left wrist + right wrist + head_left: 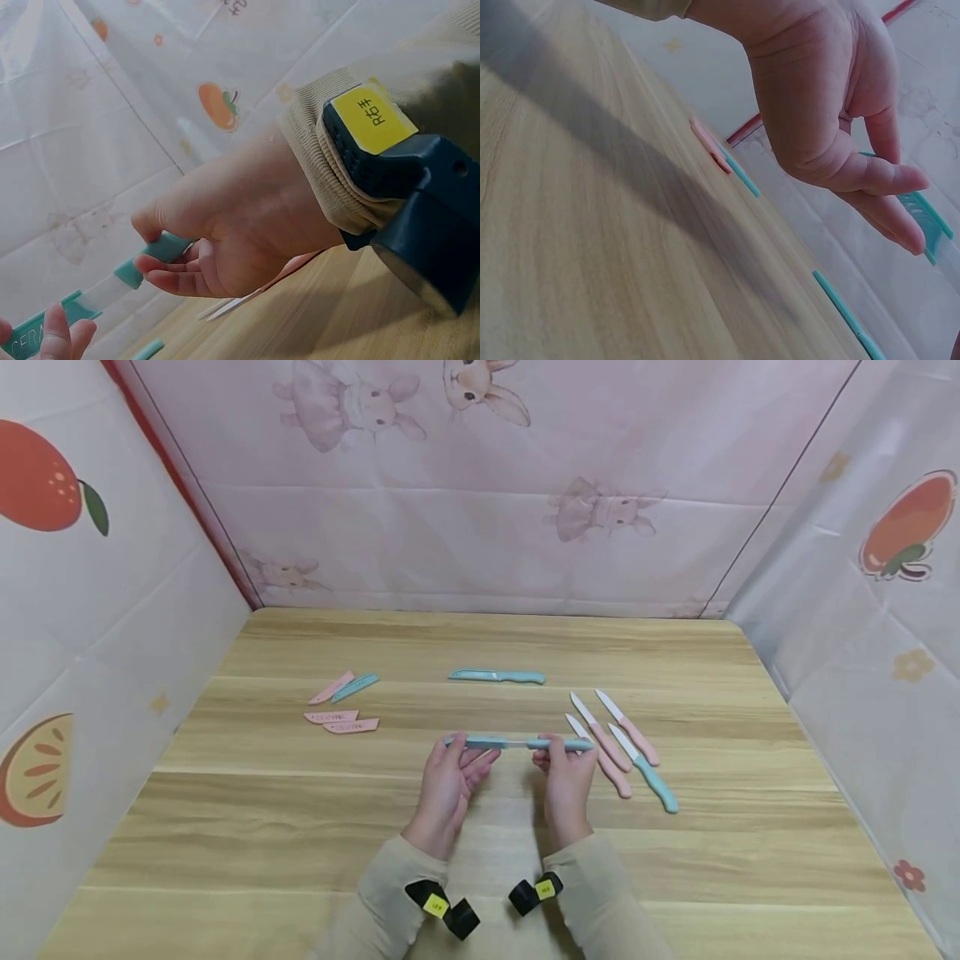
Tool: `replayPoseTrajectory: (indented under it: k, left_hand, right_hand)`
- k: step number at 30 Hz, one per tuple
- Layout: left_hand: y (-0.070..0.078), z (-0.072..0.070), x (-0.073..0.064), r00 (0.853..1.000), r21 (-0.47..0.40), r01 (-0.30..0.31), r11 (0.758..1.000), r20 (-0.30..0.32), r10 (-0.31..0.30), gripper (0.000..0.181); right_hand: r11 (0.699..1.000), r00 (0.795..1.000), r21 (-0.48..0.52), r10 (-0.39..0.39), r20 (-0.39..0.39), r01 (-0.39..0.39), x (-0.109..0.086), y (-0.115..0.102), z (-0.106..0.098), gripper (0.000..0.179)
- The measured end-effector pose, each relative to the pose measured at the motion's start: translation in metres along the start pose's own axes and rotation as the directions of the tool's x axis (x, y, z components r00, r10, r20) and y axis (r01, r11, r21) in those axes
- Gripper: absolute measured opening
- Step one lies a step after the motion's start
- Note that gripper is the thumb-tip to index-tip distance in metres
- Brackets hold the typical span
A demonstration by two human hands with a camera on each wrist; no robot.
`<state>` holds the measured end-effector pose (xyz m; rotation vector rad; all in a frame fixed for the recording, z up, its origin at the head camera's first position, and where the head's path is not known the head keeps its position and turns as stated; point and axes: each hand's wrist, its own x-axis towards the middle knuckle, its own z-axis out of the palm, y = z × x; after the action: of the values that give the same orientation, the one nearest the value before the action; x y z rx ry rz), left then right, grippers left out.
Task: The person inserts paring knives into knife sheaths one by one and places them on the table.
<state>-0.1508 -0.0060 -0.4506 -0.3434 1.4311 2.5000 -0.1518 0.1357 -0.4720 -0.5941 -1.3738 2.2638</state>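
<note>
My left hand (452, 781) pinches a teal knife sheath (486, 742) between thumb and fingers. Opposite it, my right hand (567, 785) grips the handle of a teal paring knife (561, 744). The blade points left and lies partly inside the sheath, with a pale stretch of blade (106, 292) showing between sheath and handle. Both parts are held level above the table. Lettering shows on the sheath (37, 334) in the left wrist view. In the right wrist view, the left hand's fingers lie along the sheath (928, 225).
Right of my hands lie three pink knives (633, 743) and a teal knife (654, 782), blades bare. Three pink sheaths (351, 726) and a teal sheath (356, 687) lie at the left. A teal knife in its sheath (497, 677) lies farther back on the wooden table (247, 827).
</note>
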Motion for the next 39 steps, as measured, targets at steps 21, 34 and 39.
replayPoseTrajectory:
  k: [21,34,39]
  left_hand:
    - [0.000,-0.001,0.000,1.000,-0.008,0.005,1.000,0.012,-0.004,0.035]
    - [-0.001,0.000,-0.001,1.000,-0.012,0.008,1.000,0.013,-0.007,0.034]
    - [-0.001,0.001,-0.001,1.000,-0.016,0.006,1.000,0.015,-0.005,0.028]
  right_hand:
    - [0.998,0.997,-0.020,-0.059,0.049,0.061,0.005,0.011,-0.003,0.037]
    - [1.000,1.000,-0.025,0.008,0.000,-0.008,-0.003,-0.001,0.003,0.031]
    - [1.000,1.000,-0.014,0.014,0.003,-0.014,-0.003,-0.001,0.002,0.031]
